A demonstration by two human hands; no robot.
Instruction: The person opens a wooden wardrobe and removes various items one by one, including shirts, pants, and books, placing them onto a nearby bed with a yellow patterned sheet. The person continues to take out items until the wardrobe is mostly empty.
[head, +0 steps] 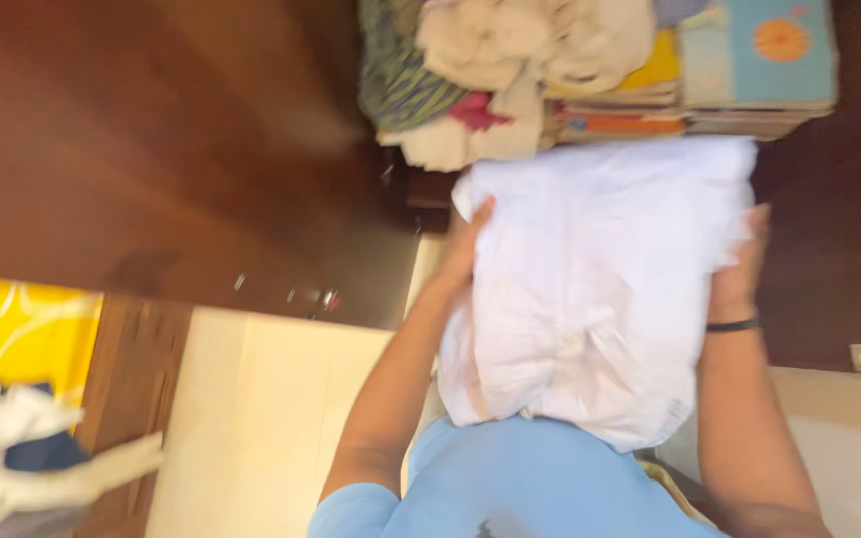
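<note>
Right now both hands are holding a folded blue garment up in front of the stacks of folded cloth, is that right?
Not quite. The folded garment is white, not blue; the head view shows it. Both hands, left and right, do hold it by its sides in front of the stacks of folded cloth.

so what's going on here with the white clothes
A person in a light blue top holds a folded white garment against their body, left hand on one side and right hand on the other. Just ahead sits a pile of folded clothes. More laundry lies on a yellow sheet at the left.
</note>
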